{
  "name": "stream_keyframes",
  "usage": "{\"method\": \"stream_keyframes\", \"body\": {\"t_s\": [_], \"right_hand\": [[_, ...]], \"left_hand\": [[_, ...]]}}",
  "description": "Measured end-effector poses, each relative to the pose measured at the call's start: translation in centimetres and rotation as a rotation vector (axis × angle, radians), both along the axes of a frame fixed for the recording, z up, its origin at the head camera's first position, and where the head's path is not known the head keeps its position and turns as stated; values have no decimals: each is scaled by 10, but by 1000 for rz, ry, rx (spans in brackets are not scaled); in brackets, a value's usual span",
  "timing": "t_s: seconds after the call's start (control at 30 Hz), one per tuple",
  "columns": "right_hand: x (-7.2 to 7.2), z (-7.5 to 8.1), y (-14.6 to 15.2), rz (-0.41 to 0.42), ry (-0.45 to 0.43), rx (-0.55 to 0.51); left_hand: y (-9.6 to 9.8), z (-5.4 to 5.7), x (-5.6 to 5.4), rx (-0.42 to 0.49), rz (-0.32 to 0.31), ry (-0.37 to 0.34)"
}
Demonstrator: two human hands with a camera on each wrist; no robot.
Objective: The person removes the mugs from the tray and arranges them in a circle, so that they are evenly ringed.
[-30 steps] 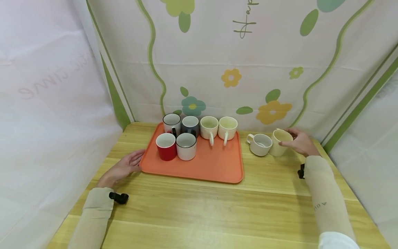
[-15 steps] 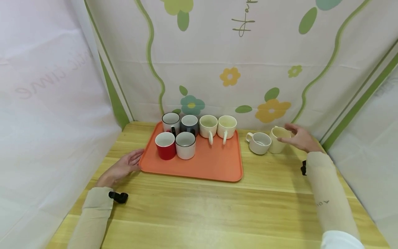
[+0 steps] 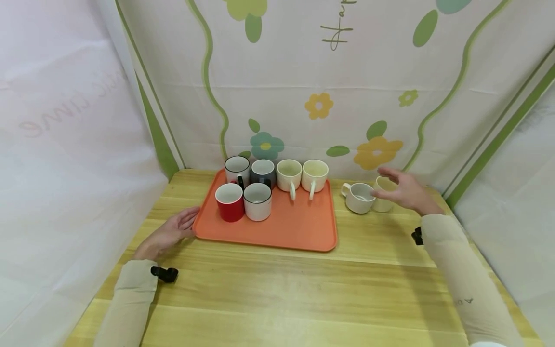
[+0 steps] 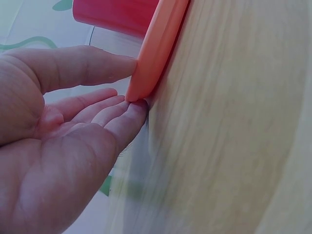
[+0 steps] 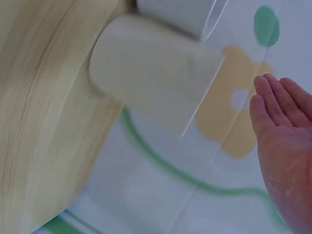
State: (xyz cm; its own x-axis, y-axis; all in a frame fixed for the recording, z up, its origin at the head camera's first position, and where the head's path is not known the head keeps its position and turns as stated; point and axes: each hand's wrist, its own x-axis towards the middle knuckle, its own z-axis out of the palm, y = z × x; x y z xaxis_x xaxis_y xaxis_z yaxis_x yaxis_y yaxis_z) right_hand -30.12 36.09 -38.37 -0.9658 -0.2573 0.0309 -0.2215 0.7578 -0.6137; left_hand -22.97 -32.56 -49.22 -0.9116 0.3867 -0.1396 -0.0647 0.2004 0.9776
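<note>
My left hand (image 3: 170, 233) is at the left edge of an orange tray (image 3: 299, 236). In the left wrist view its thumb meets the rim from one side and its fingertips from the other, pinching the tray (image 4: 158, 48). The tray bears a red mug (image 3: 231, 208), a white black-rimmed mug (image 3: 258, 205) and several mugs behind them. My right hand (image 3: 405, 193) is held over a cream mug (image 3: 383, 203), thumb and fingers apart, holding nothing; it partly hides that mug. In the right wrist view the cream mug (image 5: 151, 68) stands apart from the extended fingers (image 5: 278, 100).
A low white cup (image 3: 360, 198) stands just left of the cream mug, between it and the tray. Printed cloth (image 3: 286, 72) hangs behind the wooden table (image 3: 269, 294) and along both sides.
My right hand has come away from the cream mug, moving left and up over it toward the white cup. My left hand stays at the tray's edge. The view shifts slightly.
</note>
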Motion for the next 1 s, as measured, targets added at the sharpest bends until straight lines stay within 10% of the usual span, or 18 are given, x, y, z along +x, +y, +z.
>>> {"method": "stream_keyframes", "body": {"t_s": [0.5,1.0], "right_hand": [[4,-20,-134,220,111,-109],[8,-41,-260,221,67,-249]], "left_hand": [[-1,2,1,12,-20,9],[0,4,4,14,-16,1]]}}
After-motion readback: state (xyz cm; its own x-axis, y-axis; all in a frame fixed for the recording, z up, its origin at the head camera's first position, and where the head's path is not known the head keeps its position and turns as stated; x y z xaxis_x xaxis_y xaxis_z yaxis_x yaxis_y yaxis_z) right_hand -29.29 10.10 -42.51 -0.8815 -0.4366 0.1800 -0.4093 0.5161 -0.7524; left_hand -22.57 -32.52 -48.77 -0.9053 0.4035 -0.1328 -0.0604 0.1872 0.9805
